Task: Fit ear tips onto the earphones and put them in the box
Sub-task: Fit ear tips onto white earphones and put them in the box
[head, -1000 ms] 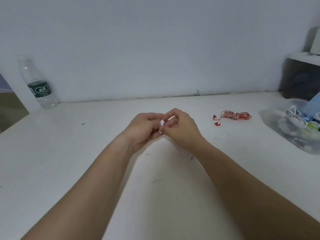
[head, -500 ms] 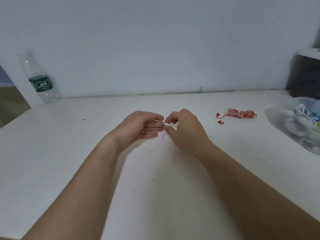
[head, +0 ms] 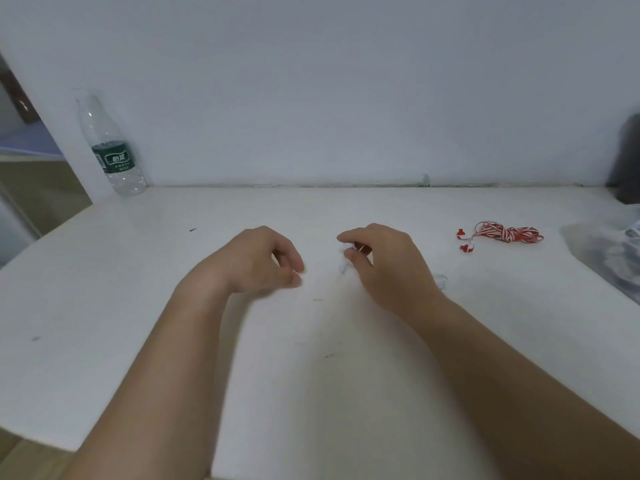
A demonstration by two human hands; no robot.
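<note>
My right hand (head: 384, 265) pinches a small white earphone (head: 343, 256) between thumb and fingers, just above the white table (head: 138, 289). A bit of its white cable (head: 440, 280) shows behind the wrist. My left hand (head: 266, 261) hovers a short way to the left with loosely curled fingers, holding nothing. A coiled red-and-white striped earphone set (head: 502, 233) lies on the table to the right. The clear plastic box (head: 609, 258) sits at the right edge, blurred and mostly cut off.
A plastic water bottle (head: 112, 150) with a green label stands at the back left against the wall. A dark object (head: 628, 161) stands at the far right. The table's left edge drops off beside the bottle.
The hands were joined on the white earphone; they have separated. My left hand let go and moved left. My right hand kept the earphone. The view has shifted left.
</note>
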